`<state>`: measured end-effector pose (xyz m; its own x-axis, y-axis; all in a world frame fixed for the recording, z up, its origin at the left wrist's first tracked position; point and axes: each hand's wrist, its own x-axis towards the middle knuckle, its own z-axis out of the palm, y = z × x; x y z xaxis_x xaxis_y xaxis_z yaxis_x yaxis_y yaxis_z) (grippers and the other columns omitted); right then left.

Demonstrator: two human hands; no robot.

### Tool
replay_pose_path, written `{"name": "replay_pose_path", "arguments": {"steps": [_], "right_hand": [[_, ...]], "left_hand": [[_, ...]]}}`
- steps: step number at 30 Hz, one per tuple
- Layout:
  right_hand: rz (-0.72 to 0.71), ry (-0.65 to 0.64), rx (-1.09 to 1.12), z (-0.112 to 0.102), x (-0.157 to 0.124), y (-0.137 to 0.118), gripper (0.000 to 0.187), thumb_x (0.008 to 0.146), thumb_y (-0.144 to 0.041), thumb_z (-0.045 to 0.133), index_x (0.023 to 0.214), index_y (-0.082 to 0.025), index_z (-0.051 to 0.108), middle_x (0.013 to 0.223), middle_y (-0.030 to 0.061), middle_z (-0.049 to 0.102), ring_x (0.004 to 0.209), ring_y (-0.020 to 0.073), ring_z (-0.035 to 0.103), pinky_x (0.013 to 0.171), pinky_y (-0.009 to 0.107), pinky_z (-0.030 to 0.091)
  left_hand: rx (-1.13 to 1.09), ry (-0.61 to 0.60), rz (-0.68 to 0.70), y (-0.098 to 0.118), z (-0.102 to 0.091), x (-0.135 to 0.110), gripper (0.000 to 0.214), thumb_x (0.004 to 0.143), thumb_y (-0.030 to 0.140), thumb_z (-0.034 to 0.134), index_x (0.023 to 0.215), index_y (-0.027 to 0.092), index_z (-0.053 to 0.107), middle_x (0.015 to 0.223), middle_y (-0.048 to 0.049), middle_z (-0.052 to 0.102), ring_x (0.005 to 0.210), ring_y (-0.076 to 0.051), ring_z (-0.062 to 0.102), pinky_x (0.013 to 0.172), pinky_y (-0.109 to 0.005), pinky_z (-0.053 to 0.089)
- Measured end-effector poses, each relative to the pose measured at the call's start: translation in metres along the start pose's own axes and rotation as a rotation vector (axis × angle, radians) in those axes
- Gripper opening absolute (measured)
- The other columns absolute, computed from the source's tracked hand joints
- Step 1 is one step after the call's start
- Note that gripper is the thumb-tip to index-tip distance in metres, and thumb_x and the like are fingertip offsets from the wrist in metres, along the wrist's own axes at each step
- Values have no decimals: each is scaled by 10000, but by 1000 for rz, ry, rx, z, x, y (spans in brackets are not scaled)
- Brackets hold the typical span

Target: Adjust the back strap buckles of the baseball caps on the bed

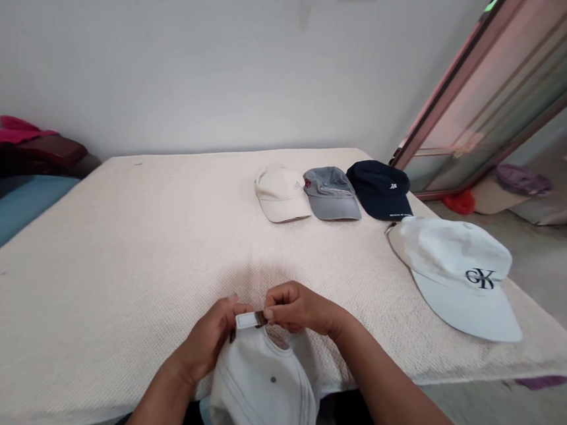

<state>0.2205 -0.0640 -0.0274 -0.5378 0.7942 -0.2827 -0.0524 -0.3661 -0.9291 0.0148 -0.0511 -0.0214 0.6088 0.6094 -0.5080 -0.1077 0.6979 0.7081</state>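
A white baseball cap [264, 389] hangs at the table's front edge, its back opening and adjusting strap [246, 320] facing up. My left hand [214, 337] grips the cap beside the strap's left end, fingers closed. With thumb and forefinger, my right hand [299, 309] pinches the strap at its metal buckle [260, 318]. Part of the strap is hidden behind the right fingers. The cap's lower part runs out of the picture at the bottom.
On the cloth-covered table [121, 286], a cream cap [282, 193], a grey cap [331, 194] and a navy cap [379, 189] stand in a row. Nearer on the right is a large white cap [460, 270] with black letters. A wall [202, 74] rises behind.
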Motion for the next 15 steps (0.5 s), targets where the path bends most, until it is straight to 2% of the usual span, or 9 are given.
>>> {"name": "replay_pose_path", "arguments": {"steps": [2, 6, 10, 15], "right_hand": [[-3, -31, 72, 1, 0, 1, 243, 782, -339, 663, 674, -150, 556, 479, -75, 441, 400, 33, 326, 389, 180, 221], [-6, -78, 218, 2, 2, 5, 241, 766, -338, 687, 690, -142, 568, 484, -68, 485, 384, 34, 372, 380, 172, 255], [-38, -147, 289, 3, 4, 9, 259, 754, -341, 713, 692, -133, 571, 505, -53, 537, 369, 33, 400, 375, 167, 294], [-74, -243, 383, 6, 9, 18, 223, 751, -309, 718, 716, -122, 601, 511, -33, 583, 351, 41, 433, 356, 160, 324]], "left_hand": [[0, -41, 0, 0, 1, -1, 416, 799, 507, 558, 705, 116, 664, 606, -40, 584, 539, -141, 492, 551, -260, 400], [60, -69, 75, -1, 1, -2, 275, 773, 378, 656, 736, 106, 666, 671, -52, 624, 580, -134, 526, 582, -246, 411], [43, -162, 72, -3, 1, 0, 299, 803, 391, 632, 742, 103, 682, 678, -71, 657, 577, -139, 555, 583, -247, 426], [50, -202, 126, -9, -2, 3, 306, 762, 408, 685, 693, 110, 692, 597, -38, 624, 518, -102, 503, 530, -211, 386]]}}
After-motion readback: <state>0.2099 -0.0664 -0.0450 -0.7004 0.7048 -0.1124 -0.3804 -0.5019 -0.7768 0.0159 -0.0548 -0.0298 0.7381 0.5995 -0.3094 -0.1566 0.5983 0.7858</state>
